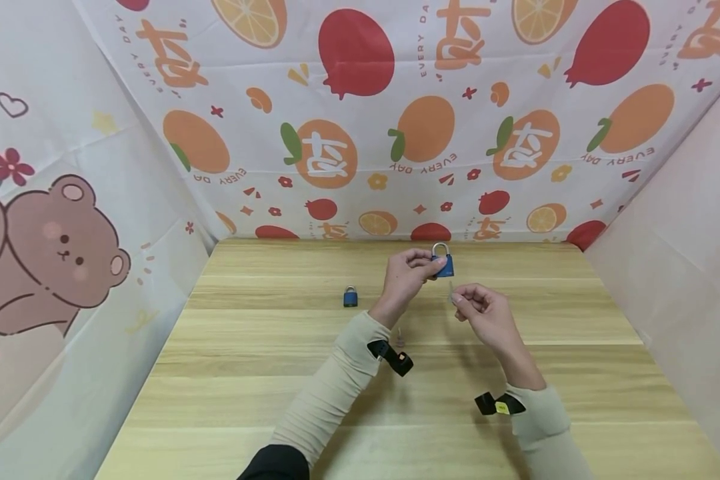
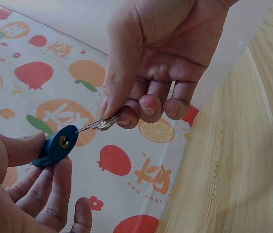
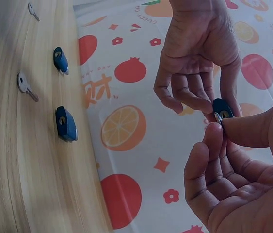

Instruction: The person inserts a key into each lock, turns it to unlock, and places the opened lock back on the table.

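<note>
My left hand point(image 1: 405, 275) grips a blue padlock point(image 1: 445, 268) between thumb and fingers, with its silver shackle pointing up in the head view. In the left wrist view the brass keyhole point(image 2: 64, 141) on its underside is visible. My right hand point(image 1: 486, 317) pinches a small silver key point(image 2: 100, 124) by its head. The key's tip is at the padlock's rim, beside the keyhole; whether it touches cannot be told. In the head view a second blue padlock point(image 1: 351, 297) stands on the table, left of my left hand.
On the wooden table point(image 3: 10, 170), the right wrist view shows two blue padlocks, one nearer point(image 3: 66, 124) and one farther point(image 3: 60, 60), and two loose keys, one nearer point(image 3: 27, 87) and one farther point(image 3: 33, 11). A fruit-printed cloth point(image 1: 360, 120) hangs behind the table.
</note>
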The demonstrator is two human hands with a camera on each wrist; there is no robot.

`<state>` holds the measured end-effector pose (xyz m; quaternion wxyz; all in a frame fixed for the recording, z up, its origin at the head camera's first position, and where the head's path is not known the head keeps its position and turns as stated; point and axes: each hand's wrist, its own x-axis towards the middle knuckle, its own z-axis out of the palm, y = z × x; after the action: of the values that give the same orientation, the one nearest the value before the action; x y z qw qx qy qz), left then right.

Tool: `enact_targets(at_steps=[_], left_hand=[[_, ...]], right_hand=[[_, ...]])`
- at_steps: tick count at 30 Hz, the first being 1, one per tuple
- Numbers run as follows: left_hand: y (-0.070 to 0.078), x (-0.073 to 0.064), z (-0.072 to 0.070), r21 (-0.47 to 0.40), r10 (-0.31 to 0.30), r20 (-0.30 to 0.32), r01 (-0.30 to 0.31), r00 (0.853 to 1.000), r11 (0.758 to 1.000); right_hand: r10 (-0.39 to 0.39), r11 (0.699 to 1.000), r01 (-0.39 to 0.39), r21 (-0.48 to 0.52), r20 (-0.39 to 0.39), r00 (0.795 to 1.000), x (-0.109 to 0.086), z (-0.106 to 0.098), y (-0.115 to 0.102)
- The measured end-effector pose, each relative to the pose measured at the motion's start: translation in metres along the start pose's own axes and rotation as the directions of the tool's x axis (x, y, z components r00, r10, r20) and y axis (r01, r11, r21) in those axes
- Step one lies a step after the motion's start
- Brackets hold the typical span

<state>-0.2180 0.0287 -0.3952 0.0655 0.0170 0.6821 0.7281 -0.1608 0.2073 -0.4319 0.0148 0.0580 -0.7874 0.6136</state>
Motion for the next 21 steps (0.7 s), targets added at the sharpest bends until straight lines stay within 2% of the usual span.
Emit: enact_targets(at_steps=[21], left_hand=[[-0.0031, 0.0008, 0.0010, -0.014, 0.008, -0.002, -0.008, 1.000, 1.000]], right_hand=[[0.039, 0.999, -0.039, 0.026, -0.003, 0.999, 0.0053, 0.0088, -0.0043]])
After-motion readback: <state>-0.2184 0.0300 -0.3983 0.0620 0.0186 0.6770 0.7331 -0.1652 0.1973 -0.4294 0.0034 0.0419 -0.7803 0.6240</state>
